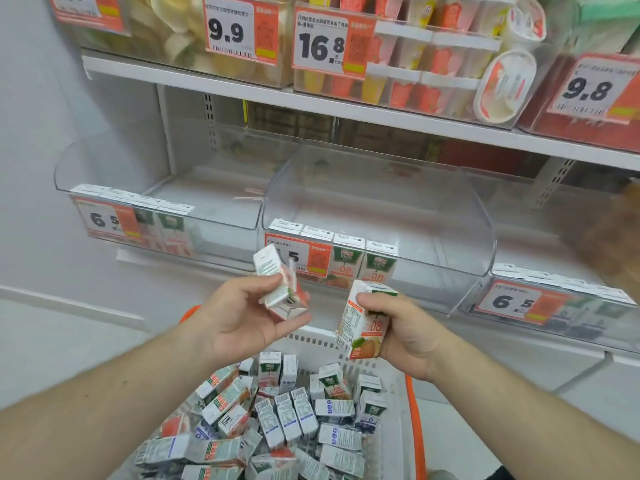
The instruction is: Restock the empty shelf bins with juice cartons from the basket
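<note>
Step in hand, as judged: cartons lifted out of the basket and carried up toward the bins, not yet placed. Far left, the left clear bin (156, 216) held one front row of juice cartons (173, 226) behind a 6.5 price tag (107, 220); the floor behind that row looked bare. Left hand (242, 317) was raised above the basket, thumb and curled fingers pinching a blurred carton (277, 289), tilted, possibly two together; could not tell. The middle bin (381, 216) stood just beyond both hands, with a short row of four cartons (346, 258) at its front left and bare room to their right and behind. Right hand (401, 334) was wrapped around an orange-fruit carton (363, 320), held roughly upright with its top leaning left. Near, below the wrists, the white basket (391, 382) with an orange handle (414, 410) held a loose heap of cartons (287, 420), lying every way. Next move would call for turning each carton upright, face forward, and lifting it over the bin's front lip to continue a row; the tilted left-hand one needs more righting. Far right, the right bin (554, 306) carried a row of blue-printed cartons (588, 313), so sorting by kind may matter. A blurred brown shape (609, 237) intruded at the right edge; unidentified. The shelf above (311, 98) carried other packaged goods, leaving limited headroom over the bins.
</note>
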